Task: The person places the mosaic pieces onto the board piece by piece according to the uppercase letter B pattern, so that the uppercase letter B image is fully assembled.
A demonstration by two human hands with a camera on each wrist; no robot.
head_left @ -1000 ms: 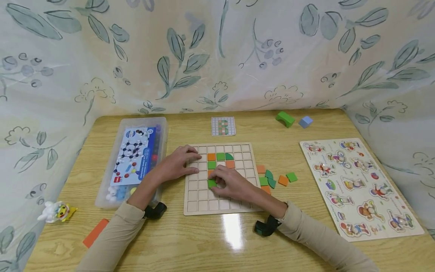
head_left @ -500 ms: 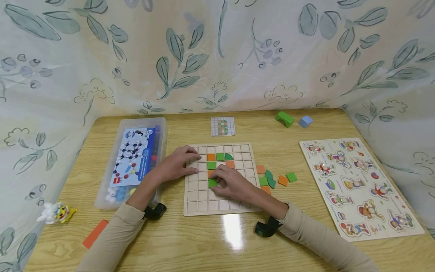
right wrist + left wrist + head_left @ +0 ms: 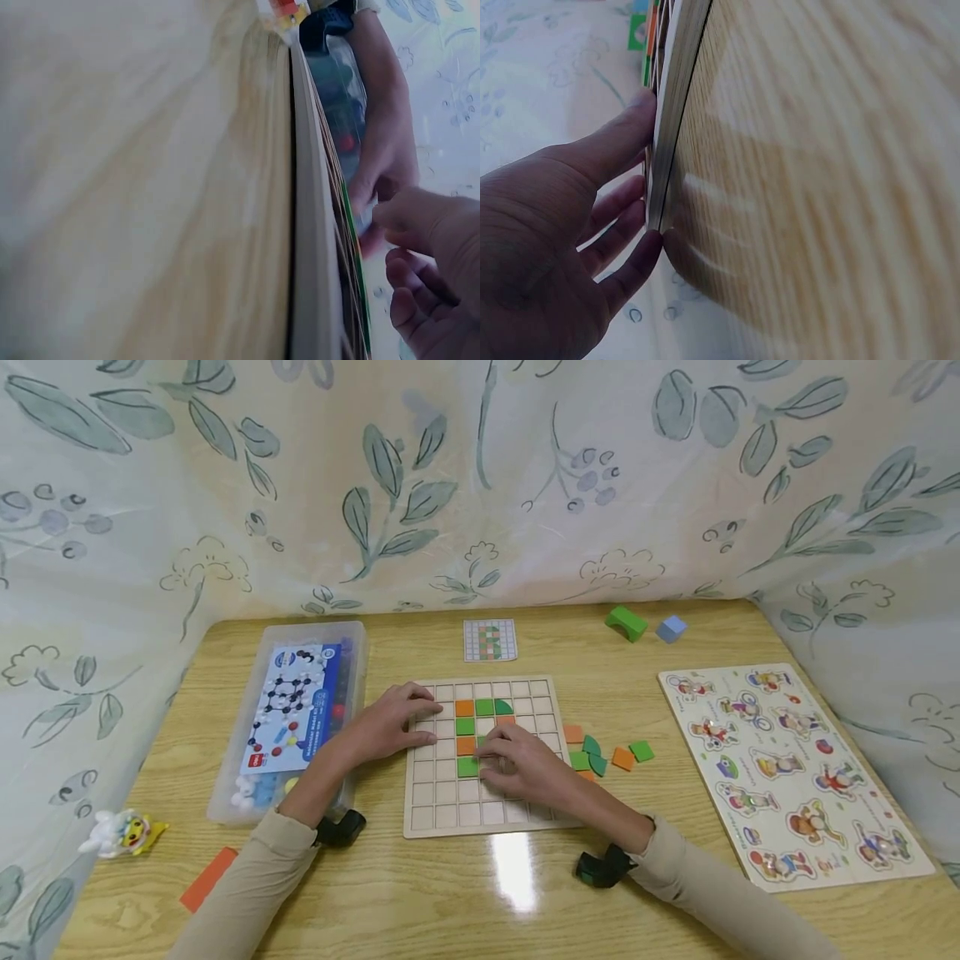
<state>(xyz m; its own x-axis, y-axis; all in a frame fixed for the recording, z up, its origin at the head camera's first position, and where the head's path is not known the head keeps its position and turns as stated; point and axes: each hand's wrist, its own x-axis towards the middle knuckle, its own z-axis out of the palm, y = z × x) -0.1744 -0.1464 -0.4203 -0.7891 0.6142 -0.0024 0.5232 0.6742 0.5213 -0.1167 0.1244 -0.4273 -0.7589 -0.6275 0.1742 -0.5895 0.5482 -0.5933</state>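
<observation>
A wooden grid board [image 3: 423,795] lies in the middle of the table, with orange and green square tiles and a dark green quarter-round tile [image 3: 503,707] in its cells. My left hand [image 3: 390,722] rests on the board's left edge, fingers spread and nearly straight; in the left wrist view, thumb and fingertips touch the rim. Over the middle cells hovers my right hand [image 3: 528,768], its fingers bent beside a green square tile [image 3: 468,767]. The right wrist view shows thumb and fingers apart, holding nothing visible. That hand partly hides an orange tile [image 3: 505,720] and other cells.
Several loose tiles, including an orange one [image 3: 622,758], lie right of the board. A small pattern card [image 3: 490,640] is behind it. A molecular model box [image 3: 288,710] stands left, a picture puzzle board [image 3: 795,777] right. A green arch block [image 3: 626,623] and blue block [image 3: 671,628] sit at the back.
My right hand has let go of the green square tile and shifted a little right, uncovering it and the orange tile above it. The left hand stays on the board's edge.
</observation>
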